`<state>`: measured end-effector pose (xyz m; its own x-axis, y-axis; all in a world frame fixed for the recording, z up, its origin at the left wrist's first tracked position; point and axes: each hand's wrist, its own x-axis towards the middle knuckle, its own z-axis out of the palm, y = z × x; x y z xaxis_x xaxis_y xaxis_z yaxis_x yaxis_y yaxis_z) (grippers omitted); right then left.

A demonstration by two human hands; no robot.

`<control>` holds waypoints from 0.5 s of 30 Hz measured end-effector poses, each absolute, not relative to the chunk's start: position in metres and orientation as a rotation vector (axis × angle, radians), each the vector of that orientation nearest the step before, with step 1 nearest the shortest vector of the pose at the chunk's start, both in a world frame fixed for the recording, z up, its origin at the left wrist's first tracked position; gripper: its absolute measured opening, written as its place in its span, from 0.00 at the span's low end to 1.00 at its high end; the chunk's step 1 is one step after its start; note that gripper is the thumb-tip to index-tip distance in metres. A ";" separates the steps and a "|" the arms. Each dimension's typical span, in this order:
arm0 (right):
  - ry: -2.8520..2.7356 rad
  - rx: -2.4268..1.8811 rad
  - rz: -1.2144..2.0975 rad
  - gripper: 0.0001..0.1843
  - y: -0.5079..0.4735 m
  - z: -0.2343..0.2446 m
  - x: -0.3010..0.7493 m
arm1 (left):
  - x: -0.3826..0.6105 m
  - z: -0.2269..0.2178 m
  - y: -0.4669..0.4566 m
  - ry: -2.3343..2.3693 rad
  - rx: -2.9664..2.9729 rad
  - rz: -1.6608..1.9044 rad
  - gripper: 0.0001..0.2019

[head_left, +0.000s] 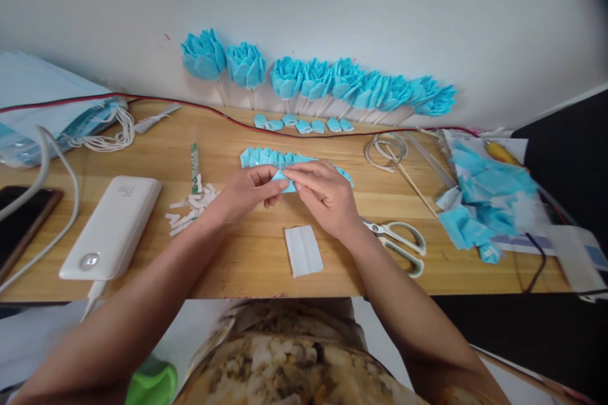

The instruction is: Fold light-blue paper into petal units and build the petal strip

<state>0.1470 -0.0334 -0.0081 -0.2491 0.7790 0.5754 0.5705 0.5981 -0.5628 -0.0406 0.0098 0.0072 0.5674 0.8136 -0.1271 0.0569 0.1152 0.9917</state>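
Observation:
Over the middle of the wooden desk (247, 253), my left hand (247, 193) and my right hand (325, 196) pinch a small folded blue piece (287, 182) between their fingertips. Just behind it lies a row of folded blue pieces (266, 157), overlapping one another. A white folded piece (303, 250) lies flat on the desk below my right wrist. White-handled scissors (401, 243) rest right of that wrist.
Several blue paper-like flowers on sticks (313, 79) lean against the wall, small folded blue bits (304, 124) in front. A white power bank (111, 224), a phone (21, 218), white scraps (190, 205), a wooden stick (411, 180), a coil (386, 150) and blue scrap pile (484, 199) surround.

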 end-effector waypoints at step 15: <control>-1.444 -1.210 1.112 0.17 -0.033 -0.007 0.147 | -0.041 0.001 0.011 0.889 1.407 0.685 0.15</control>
<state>0.1471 -0.0326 -0.0069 -0.0955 0.9910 0.0942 0.1618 0.1088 -0.9808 -0.0410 0.0114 0.0014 0.5231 0.8444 -0.1159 0.1030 0.0724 0.9920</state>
